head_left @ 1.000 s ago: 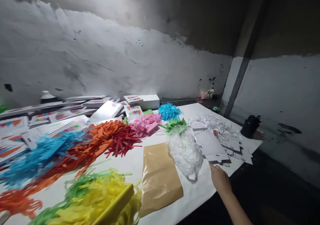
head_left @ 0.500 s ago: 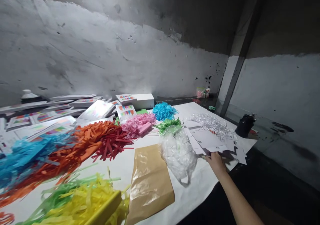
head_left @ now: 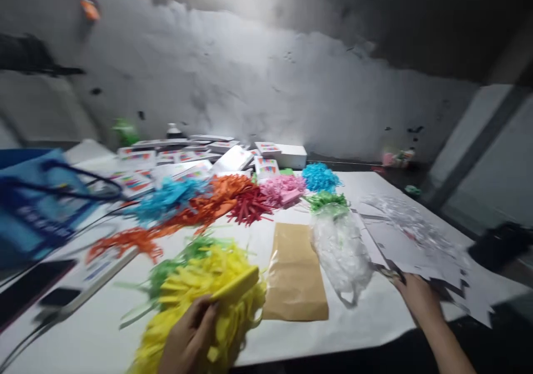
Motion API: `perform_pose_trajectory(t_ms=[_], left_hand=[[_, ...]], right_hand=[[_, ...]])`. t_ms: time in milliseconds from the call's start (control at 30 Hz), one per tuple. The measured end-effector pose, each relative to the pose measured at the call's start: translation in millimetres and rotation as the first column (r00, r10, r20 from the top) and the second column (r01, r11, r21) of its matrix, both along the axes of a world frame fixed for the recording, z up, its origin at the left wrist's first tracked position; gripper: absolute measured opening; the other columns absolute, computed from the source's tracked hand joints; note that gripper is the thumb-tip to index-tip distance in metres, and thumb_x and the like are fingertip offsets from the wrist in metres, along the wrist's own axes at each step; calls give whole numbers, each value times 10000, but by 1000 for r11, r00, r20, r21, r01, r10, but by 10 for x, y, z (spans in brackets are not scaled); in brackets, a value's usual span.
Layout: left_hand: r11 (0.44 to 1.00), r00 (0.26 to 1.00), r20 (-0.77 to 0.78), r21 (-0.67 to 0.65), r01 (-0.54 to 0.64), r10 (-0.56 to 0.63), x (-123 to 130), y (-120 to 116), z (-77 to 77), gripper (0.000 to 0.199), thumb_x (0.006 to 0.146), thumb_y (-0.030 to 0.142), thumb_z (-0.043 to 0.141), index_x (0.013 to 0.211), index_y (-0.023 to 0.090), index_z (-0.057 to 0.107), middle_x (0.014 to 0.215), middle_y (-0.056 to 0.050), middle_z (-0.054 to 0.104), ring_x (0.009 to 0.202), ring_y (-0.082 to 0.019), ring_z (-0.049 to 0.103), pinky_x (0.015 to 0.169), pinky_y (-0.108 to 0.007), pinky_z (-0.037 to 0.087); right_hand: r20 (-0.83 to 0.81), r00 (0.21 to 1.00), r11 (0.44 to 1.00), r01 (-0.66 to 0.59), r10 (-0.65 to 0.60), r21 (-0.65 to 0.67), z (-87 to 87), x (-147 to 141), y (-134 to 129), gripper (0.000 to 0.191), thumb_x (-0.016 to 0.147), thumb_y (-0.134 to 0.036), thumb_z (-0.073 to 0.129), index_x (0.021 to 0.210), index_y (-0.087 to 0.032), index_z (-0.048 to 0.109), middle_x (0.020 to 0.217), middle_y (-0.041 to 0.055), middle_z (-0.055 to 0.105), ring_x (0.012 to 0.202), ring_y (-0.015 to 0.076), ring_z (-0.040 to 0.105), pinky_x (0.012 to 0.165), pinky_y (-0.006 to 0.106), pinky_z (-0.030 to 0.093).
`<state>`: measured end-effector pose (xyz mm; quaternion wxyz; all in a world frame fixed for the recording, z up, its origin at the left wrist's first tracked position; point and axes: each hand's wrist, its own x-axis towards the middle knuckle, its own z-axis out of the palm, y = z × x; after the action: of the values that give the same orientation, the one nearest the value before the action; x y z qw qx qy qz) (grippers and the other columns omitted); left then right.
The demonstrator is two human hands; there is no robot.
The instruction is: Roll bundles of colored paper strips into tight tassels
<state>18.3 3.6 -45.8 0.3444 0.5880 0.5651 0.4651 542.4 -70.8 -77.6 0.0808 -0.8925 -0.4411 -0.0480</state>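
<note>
My left hand is closed on the rolled band of a yellow fringed paper tassel at the front. Loose yellow strips spread out under and around the fingers. Light green fringe lies just behind it. On the right, my right hand is closed round the handles of scissors, somewhat blurred, beside white cut paper sheets. A clear plastic bag sits left of the scissors. Between the two hands lies a flat brown paper envelope.
Blue, orange, red and pink fringe lie across the middle. Printed white boxes are heaped along the wall. A blue bag, a phone and cables are at left. White strings lie at right.
The view has swung left, bringing the blue bag and phone into sight. My left hand has come in and taken hold of the yellow tassel. Scissors now show in my right hand.
</note>
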Motion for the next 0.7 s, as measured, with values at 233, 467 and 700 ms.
perform_pose_trajectory(t_ms=[233, 467, 700], left_hand=[[986, 948, 294, -75, 150, -122, 161, -57, -97, 357, 911, 534, 603, 1043, 204, 639, 885, -28, 676, 799, -213, 651, 701, -299, 561], [977, 917, 361, -61, 205, -170, 300, -132, -200, 308, 949, 471, 584, 1091, 207, 653, 1091, -78, 687, 1085, -251, 638, 1000, -375, 492], [960, 852, 491, -100, 262, -182, 263, -102, -216, 330, 902, 422, 683, 1142, 208, 609, 1082, -74, 677, 1029, -234, 655, 934, -360, 535]], right_hand=[[111, 695, 489, -600, 710, 633, -175, -1938, 12, 206, 967, -277, 567, 1117, -257, 707, 1044, 88, 743, 924, 260, 727, 786, 366, 608], [47, 502, 294, -579, 864, 761, 128, -3578, 482, 218, 1021, -247, 513, 1180, -203, 655, 920, 68, 693, 832, 199, 695, 746, 314, 609], [102, 582, 356, -617, 807, 702, -33, -3513, 489, 267, 1016, -285, 519, 1221, -144, 617, 1090, 135, 712, 991, 269, 694, 838, 417, 600]])
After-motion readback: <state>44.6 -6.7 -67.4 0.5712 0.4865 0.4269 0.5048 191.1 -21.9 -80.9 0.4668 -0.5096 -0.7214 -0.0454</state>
